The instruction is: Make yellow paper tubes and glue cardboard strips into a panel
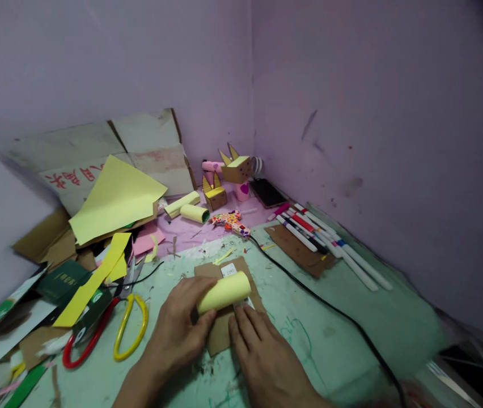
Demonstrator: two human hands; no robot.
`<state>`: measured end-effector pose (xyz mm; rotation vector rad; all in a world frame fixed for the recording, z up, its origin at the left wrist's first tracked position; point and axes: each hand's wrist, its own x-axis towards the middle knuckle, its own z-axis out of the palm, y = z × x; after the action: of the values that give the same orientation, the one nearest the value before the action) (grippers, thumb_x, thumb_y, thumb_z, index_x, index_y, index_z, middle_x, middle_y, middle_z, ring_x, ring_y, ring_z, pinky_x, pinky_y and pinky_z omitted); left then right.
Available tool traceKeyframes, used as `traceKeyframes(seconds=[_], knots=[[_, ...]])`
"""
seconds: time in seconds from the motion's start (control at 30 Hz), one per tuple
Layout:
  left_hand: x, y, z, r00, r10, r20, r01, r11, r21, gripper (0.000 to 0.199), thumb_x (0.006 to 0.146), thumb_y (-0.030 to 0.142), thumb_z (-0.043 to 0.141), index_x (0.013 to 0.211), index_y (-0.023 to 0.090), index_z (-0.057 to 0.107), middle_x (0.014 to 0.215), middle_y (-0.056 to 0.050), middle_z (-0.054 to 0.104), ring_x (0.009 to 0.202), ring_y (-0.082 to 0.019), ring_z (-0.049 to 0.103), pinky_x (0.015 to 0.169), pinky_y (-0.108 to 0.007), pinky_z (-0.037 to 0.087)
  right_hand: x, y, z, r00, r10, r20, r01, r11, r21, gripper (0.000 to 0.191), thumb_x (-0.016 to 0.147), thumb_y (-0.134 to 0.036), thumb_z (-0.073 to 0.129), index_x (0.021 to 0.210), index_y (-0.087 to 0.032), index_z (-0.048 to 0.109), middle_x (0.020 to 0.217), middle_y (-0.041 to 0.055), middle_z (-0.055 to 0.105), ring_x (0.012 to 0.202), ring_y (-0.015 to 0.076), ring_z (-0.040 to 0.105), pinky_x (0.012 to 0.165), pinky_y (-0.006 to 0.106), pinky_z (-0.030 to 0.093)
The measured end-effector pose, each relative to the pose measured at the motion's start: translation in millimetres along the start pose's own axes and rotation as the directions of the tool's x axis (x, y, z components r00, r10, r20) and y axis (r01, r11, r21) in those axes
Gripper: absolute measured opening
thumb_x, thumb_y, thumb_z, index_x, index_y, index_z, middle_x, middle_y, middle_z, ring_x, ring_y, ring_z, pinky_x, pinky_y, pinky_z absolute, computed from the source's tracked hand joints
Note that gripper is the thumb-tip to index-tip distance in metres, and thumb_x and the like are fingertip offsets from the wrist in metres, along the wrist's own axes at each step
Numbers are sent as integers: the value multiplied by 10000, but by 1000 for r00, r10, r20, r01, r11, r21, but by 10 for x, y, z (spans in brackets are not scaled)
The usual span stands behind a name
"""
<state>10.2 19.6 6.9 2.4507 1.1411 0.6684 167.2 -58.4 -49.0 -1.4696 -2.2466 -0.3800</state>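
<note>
On the worktop (330,357), the left hand (186,320) has its grip wrapped round one end of the yellow roll (227,293), probably to steady it above the cardboard (218,337). The right hand (261,348) lies almost flat, apparently gripping nothing, fingertips beside the roll, perhaps to keep the cardboard from sliding. Beyond lies the glue gun (230,221), seemingly parked within reach.
</note>
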Motion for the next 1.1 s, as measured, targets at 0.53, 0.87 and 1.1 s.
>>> traceKeyframes(seconds=[0.53,0.87,1.1], knots=[[-15,0,188,1000,14,-6,-14,996,-93,319,770,192,574,1088,202,589,1094,-94,603,1049,-234,550,904,-387,453,-24,-48,-121,996,83,-18,-79,985,155,301,785,-189,535,1026,-51,652,950,162,668,947,303,562,880,489,458],[-10,126,142,999,-35,29,40,983,-182,402,661,131,648,1058,194,642,1017,-71,647,961,-236,555,877,-379,416,269,520,-277,988,-131,-77,144,970,196,385,810,1,378,1137,-55,574,1126,167,644,1061,275,556,908,503,463],[21,-110,-163,904,-410,-118,255,741,-621,373,855,392,417,996,131,643,958,-113,673,853,-211,604,779,-352,454,248,623,-169,983,-184,-15,182,955,232,329,846,-60,405,1090,-98,622,1061,138,685,976,250,623,823,437,542]])
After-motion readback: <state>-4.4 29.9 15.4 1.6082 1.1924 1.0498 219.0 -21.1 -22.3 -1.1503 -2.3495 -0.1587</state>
